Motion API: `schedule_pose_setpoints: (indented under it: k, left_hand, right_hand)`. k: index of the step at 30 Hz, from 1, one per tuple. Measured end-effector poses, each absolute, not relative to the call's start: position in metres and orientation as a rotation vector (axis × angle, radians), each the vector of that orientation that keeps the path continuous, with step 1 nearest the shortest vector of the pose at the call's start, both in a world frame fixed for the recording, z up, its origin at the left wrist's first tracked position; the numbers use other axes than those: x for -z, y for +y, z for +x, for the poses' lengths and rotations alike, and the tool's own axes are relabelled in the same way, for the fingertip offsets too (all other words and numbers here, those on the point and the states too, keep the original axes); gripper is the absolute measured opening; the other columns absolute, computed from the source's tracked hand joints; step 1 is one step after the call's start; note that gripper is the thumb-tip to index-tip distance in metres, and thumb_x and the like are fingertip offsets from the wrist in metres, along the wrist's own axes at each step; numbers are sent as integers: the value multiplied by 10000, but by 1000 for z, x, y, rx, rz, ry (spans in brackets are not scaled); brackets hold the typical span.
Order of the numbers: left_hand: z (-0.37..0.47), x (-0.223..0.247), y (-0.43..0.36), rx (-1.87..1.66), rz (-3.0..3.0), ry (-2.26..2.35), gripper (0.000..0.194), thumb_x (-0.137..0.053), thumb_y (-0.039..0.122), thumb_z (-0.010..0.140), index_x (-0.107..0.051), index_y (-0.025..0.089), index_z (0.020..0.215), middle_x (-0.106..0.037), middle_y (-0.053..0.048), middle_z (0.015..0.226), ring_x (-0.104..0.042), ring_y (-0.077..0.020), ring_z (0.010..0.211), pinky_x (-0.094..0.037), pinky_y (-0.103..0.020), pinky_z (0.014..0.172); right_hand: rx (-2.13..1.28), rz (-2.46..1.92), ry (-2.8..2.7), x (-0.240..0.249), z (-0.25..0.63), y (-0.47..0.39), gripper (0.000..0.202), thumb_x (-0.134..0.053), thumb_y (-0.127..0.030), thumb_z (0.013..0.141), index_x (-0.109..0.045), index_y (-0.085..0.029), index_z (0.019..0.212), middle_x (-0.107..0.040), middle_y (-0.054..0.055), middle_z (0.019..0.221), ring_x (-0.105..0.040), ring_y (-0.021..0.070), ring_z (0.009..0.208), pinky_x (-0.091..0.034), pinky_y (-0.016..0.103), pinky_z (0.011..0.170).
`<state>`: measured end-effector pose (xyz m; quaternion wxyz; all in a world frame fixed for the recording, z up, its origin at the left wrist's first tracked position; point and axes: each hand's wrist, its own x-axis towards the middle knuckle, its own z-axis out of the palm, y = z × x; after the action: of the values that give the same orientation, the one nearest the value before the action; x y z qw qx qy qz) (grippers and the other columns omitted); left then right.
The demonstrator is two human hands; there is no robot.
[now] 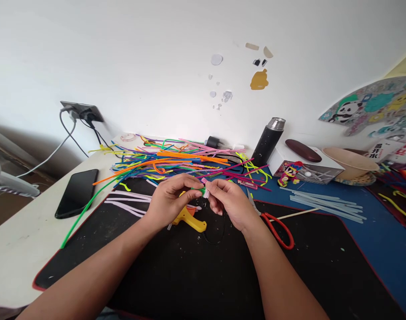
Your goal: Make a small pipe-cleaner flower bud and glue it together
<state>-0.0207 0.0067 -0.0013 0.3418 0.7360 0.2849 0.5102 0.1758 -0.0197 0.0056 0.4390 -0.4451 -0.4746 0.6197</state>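
Over the black mat point(176, 275) my two hands meet at a small pipe-cleaner piece point(206, 192) coloured pink, white and green. My left hand point(171, 198) is closed, pinching the green side between thumb and fingers. On the pink and white side, the thumb and fingers of my right hand point(229, 200) are pressed together. The fingers partly hide the piece, so its full shape does not show. Below and behind my left hand lies a yellow glue gun point(194, 221). Lilac pipe cleaners point(128, 200) stretch out to the left of that hand.
A pile of coloured pipe cleaners point(176, 158) spreads along the wall. Red-handled scissors point(278, 231) and a thin stick point(299, 214) lie right of my hands, near translucent glue sticks point(326, 204). A black thermos point(268, 142), a small figure point(289, 172) and a phone point(77, 194) stand or lie around.
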Motion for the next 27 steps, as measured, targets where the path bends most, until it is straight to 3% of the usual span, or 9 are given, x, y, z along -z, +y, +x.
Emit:
schedule_pose_setpoints:
  k: [7,13,19,25,27]
  left_hand:
    - [-22,1,8,-1368,2166,702,30,-766,209,941,-778,219,967,-808,-71,959,-768,-213,928,-604,-309,847]
    - [-24,1,11,-1307,2373,531,205,-664,141,998,-752,218,1166,-777,-109,1082,-738,-208,1018,-603,-319,898]
    - [-26,0,11,-1273,2448,483,266,-642,66,986,-724,217,1189,-757,-99,1067,-725,-192,1022,-593,-292,895]
    - [-24,0,8,-1231,2341,542,229,-673,102,974,-733,218,1161,-767,-88,1057,-718,-197,1014,-579,-313,917]
    - [-21,0,5,-1185,2177,634,160,-694,164,973,-746,213,1116,-763,-77,1022,-720,-192,943,-588,-308,859]
  right_hand:
    - [-1591,-1095,-1177,-3,174,-18,511,-736,-669,885,-602,-202,727,-591,-32,546,-530,103,457,-318,208,415]
    - [-1595,-1086,-1150,1,175,-17,490,-768,-653,853,-634,-196,736,-563,-43,506,-508,105,449,-322,206,417]
    - [-1590,-1082,-1161,1,174,-17,484,-748,-642,886,-635,-194,742,-529,-57,501,-499,102,448,-319,209,420]
    - [-1572,-1069,-1165,4,174,-17,482,-724,-638,900,-612,-203,725,-533,-52,487,-502,108,436,-319,217,420]
    - [-1575,-1071,-1154,4,174,-17,482,-723,-644,897,-619,-203,732,-546,-46,488,-503,110,434,-318,219,419]
